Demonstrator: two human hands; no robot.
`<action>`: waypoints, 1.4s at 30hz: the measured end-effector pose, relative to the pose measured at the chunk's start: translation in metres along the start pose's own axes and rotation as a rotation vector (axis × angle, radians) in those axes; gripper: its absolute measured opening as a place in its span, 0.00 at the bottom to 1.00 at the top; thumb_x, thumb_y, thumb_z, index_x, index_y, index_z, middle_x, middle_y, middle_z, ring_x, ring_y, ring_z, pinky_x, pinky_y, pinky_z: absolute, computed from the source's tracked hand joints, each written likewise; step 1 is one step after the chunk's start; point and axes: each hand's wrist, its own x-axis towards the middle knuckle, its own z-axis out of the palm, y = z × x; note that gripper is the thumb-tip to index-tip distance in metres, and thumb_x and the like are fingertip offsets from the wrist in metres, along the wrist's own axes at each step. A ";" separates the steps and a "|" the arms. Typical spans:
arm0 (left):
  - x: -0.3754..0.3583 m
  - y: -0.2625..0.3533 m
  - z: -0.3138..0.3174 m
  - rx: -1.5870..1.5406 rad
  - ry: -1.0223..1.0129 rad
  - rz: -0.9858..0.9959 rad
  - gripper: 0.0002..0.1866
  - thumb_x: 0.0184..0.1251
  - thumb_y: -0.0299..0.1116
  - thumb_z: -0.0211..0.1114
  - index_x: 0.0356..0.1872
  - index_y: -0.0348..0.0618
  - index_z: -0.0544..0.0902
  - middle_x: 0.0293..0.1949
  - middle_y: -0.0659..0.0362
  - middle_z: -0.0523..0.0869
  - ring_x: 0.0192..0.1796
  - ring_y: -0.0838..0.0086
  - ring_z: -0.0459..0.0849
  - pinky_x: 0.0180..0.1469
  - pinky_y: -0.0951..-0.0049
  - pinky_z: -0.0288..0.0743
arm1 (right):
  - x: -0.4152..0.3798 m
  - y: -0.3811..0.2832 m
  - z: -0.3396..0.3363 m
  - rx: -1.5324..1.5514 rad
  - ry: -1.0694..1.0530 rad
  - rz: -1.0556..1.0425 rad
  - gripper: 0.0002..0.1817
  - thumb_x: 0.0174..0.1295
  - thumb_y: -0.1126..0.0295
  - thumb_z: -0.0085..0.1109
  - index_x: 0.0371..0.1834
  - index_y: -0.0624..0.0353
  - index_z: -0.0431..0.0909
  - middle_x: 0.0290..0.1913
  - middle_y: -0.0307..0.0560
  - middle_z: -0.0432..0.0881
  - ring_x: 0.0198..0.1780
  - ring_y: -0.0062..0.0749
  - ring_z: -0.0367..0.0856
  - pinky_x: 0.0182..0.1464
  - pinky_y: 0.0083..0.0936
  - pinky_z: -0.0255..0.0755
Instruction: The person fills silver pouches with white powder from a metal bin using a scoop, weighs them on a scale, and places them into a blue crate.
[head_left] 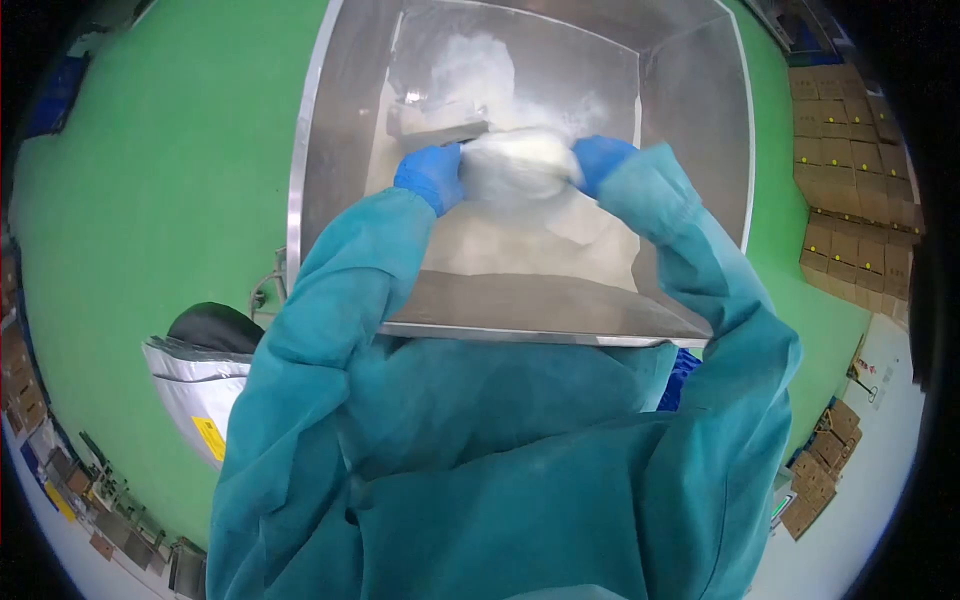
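Note:
My left hand [432, 177], in a blue glove, is closed at the left side of a blurred whitish bag or sieve-like object [520, 165]; motion smears what it is. On the opposite side, my right hand [601, 163], also gloved in blue, is closed at its edge. Both hands hold it above pale powder [500, 240] that covers the floor of a deep metal bin [560, 305]. A grey flat piece [445, 133] shows just behind my left hand. White dust hangs near the bin's far wall.
The bin's near rim [500, 335] runs in front of my body. A silvery bag with a yellow label [208, 437] and a dark round object [215, 328] stand at the left. Stacked cardboard boxes [850, 150] are on the right, beyond green floor [170, 180].

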 end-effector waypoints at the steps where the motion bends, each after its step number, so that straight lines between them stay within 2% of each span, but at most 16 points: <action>1: -0.001 0.000 -0.004 -0.037 0.023 -0.028 0.16 0.56 0.40 0.62 0.45 0.46 0.79 0.40 0.48 0.83 0.45 0.52 0.81 0.49 0.58 0.75 | 0.001 -0.022 -0.012 -0.153 0.110 -0.097 0.13 0.57 0.59 0.53 0.37 0.56 0.79 0.37 0.52 0.82 0.39 0.48 0.80 0.40 0.40 0.74; 6: 0.008 -0.017 -0.001 -0.153 0.126 -0.104 0.14 0.58 0.35 0.58 0.43 0.42 0.81 0.38 0.44 0.83 0.45 0.49 0.80 0.49 0.58 0.75 | 0.053 -0.086 -0.032 -0.264 -0.045 -0.161 0.11 0.53 0.69 0.51 0.35 0.57 0.81 0.33 0.52 0.83 0.35 0.49 0.81 0.39 0.38 0.75; 7: 0.010 -0.024 -0.001 -0.166 0.167 -0.087 0.14 0.58 0.34 0.57 0.44 0.41 0.81 0.40 0.44 0.83 0.46 0.49 0.80 0.49 0.58 0.75 | 0.056 -0.103 -0.040 -0.300 -0.211 0.129 0.13 0.51 0.71 0.52 0.38 0.55 0.82 0.36 0.54 0.83 0.38 0.48 0.81 0.41 0.37 0.75; 9: 0.014 -0.038 0.006 -0.204 0.215 -0.112 0.16 0.59 0.32 0.55 0.47 0.42 0.80 0.42 0.44 0.82 0.47 0.50 0.80 0.51 0.59 0.74 | 0.017 -0.110 -0.062 -0.021 0.085 0.003 0.16 0.49 0.72 0.55 0.42 0.51 0.83 0.40 0.54 0.82 0.41 0.47 0.81 0.44 0.35 0.75; 10: 0.018 -0.042 0.008 -0.224 0.217 -0.148 0.16 0.59 0.31 0.54 0.48 0.43 0.80 0.44 0.45 0.82 0.48 0.51 0.80 0.52 0.59 0.74 | 0.020 -0.084 -0.056 0.015 0.049 0.145 0.18 0.49 0.72 0.56 0.45 0.49 0.83 0.41 0.54 0.82 0.43 0.47 0.81 0.45 0.36 0.75; 14: 0.012 -0.027 -0.002 -0.265 0.188 -0.178 0.20 0.58 0.30 0.53 0.54 0.47 0.78 0.49 0.48 0.81 0.51 0.53 0.79 0.54 0.61 0.73 | 0.023 0.029 0.014 -0.446 -0.096 0.179 0.15 0.50 0.69 0.59 0.43 0.50 0.83 0.43 0.52 0.82 0.45 0.46 0.80 0.47 0.37 0.75; 15: 0.009 -0.024 -0.005 -0.285 0.164 -0.171 0.21 0.58 0.31 0.53 0.55 0.48 0.77 0.49 0.48 0.81 0.51 0.54 0.79 0.54 0.61 0.73 | 0.021 0.043 0.040 -0.373 -0.070 0.167 0.14 0.50 0.69 0.59 0.42 0.50 0.83 0.43 0.52 0.82 0.46 0.46 0.81 0.48 0.37 0.75; 16: 0.006 -0.021 -0.007 -0.304 0.145 -0.163 0.22 0.58 0.31 0.53 0.56 0.50 0.77 0.49 0.48 0.81 0.51 0.54 0.79 0.54 0.61 0.73 | 0.034 0.076 0.092 -0.267 -0.034 0.175 0.12 0.49 0.67 0.60 0.38 0.52 0.83 0.43 0.51 0.83 0.46 0.46 0.81 0.48 0.36 0.75; 18: 0.004 -0.020 -0.008 -0.328 0.150 -0.136 0.23 0.58 0.31 0.53 0.57 0.52 0.76 0.49 0.49 0.81 0.51 0.54 0.79 0.54 0.61 0.73 | 0.081 0.113 0.195 -0.375 -0.257 0.126 0.11 0.53 0.65 0.56 0.37 0.51 0.84 0.42 0.51 0.83 0.45 0.46 0.82 0.48 0.37 0.75; 21: 0.006 -0.022 0.004 -0.340 0.178 -0.113 0.23 0.58 0.31 0.53 0.58 0.54 0.76 0.46 0.49 0.82 0.49 0.55 0.80 0.53 0.62 0.73 | 0.105 0.074 0.285 -0.152 -0.421 0.088 0.16 0.60 0.62 0.48 0.45 0.53 0.82 0.47 0.53 0.82 0.48 0.46 0.81 0.54 0.39 0.72; 25: 0.004 -0.018 -0.007 -0.332 0.126 -0.115 0.24 0.57 0.31 0.53 0.58 0.55 0.76 0.43 0.50 0.84 0.46 0.55 0.81 0.52 0.62 0.74 | 0.117 0.052 0.325 -0.054 -0.492 0.069 0.12 0.57 0.66 0.51 0.40 0.56 0.81 0.43 0.53 0.82 0.47 0.46 0.81 0.50 0.38 0.73; 29: 0.008 -0.018 -0.006 -0.263 0.133 -0.111 0.24 0.57 0.31 0.53 0.58 0.55 0.76 0.40 0.51 0.84 0.45 0.56 0.82 0.50 0.61 0.75 | 0.096 0.085 0.353 0.105 -0.226 -0.066 0.09 0.54 0.65 0.55 0.33 0.56 0.81 0.39 0.51 0.82 0.44 0.48 0.79 0.47 0.39 0.73; 31: 0.006 -0.018 -0.004 -0.272 0.130 -0.088 0.24 0.57 0.31 0.53 0.58 0.56 0.76 0.40 0.50 0.84 0.45 0.56 0.82 0.50 0.61 0.75 | 0.077 0.101 0.339 0.125 -0.166 -0.105 0.10 0.53 0.64 0.57 0.32 0.56 0.81 0.38 0.51 0.82 0.44 0.49 0.79 0.47 0.39 0.72; 34: 0.007 -0.015 -0.006 -0.290 0.098 -0.076 0.25 0.56 0.31 0.53 0.58 0.56 0.76 0.40 0.50 0.84 0.44 0.56 0.82 0.50 0.61 0.75 | 0.038 0.080 0.217 0.041 -0.277 0.122 0.11 0.54 0.64 0.55 0.35 0.55 0.81 0.41 0.52 0.81 0.45 0.49 0.78 0.48 0.38 0.71; 36: 0.009 -0.017 -0.007 -0.291 0.077 -0.068 0.25 0.56 0.31 0.53 0.58 0.57 0.76 0.40 0.50 0.84 0.44 0.56 0.82 0.49 0.61 0.75 | 0.017 0.099 0.160 -0.032 -0.154 0.035 0.12 0.56 0.63 0.53 0.37 0.55 0.81 0.40 0.53 0.81 0.45 0.49 0.78 0.49 0.39 0.71; 42: 0.013 -0.021 0.000 -0.304 0.090 -0.014 0.26 0.56 0.31 0.55 0.60 0.55 0.74 0.41 0.49 0.83 0.45 0.56 0.81 0.50 0.62 0.74 | 0.021 0.029 -0.028 -0.363 -0.133 0.256 0.13 0.61 0.60 0.50 0.40 0.52 0.81 0.40 0.49 0.82 0.47 0.45 0.79 0.49 0.39 0.73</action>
